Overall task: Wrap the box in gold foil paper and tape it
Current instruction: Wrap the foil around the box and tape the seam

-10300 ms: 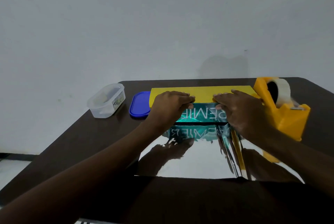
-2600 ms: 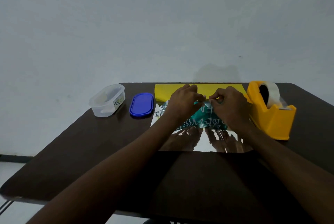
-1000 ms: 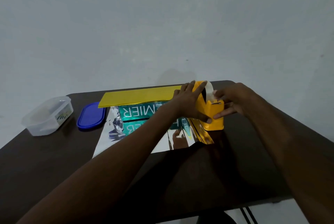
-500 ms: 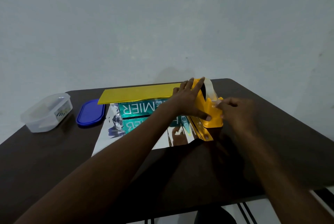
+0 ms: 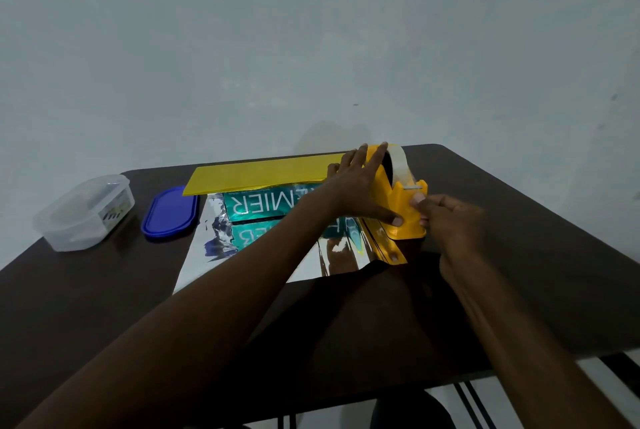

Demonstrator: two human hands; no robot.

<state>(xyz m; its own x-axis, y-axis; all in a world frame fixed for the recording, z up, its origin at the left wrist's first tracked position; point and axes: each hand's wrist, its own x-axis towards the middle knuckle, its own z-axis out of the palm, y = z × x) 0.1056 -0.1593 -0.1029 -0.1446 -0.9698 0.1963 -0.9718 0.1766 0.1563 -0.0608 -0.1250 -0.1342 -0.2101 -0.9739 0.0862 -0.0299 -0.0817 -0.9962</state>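
- The left hand [image 5: 356,191] lies flat against the near side of the yellow tape dispenser [image 5: 403,207], fingers straight, thumb pressed low on its body.
- The right hand [image 5: 446,217] is at the dispenser's cutter end, fingertips pinched together there; whether tape sits between them I cannot tell.
- The teal box [image 5: 263,205] lies just left of the dispenser on the shiny foil paper [image 5: 277,255], whose gold far edge [image 5: 259,174] stands folded up behind it.
- Further left on the dark table [image 5: 519,255]: a blue lid [image 5: 169,212], then a clear container [image 5: 85,212].
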